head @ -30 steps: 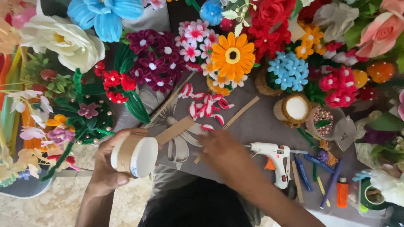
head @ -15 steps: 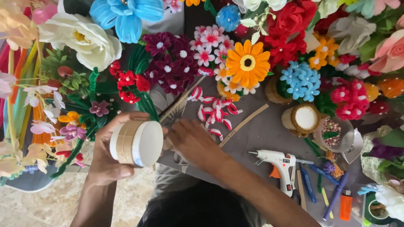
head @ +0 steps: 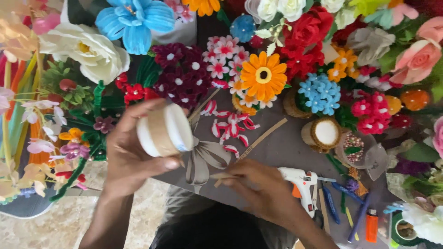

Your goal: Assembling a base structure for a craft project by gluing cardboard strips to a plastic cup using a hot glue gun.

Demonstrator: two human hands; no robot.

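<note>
Cup (head: 164,130) gripped sideways in left hand (head: 131,154); right hand (head: 260,191) (just below-right) pinches strip (head: 221,175) on mat (head: 281,147).

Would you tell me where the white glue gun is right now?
In the head view, the white glue gun lies on the grey table at lower right, just right of the right hand and left of the blue pens.
</note>
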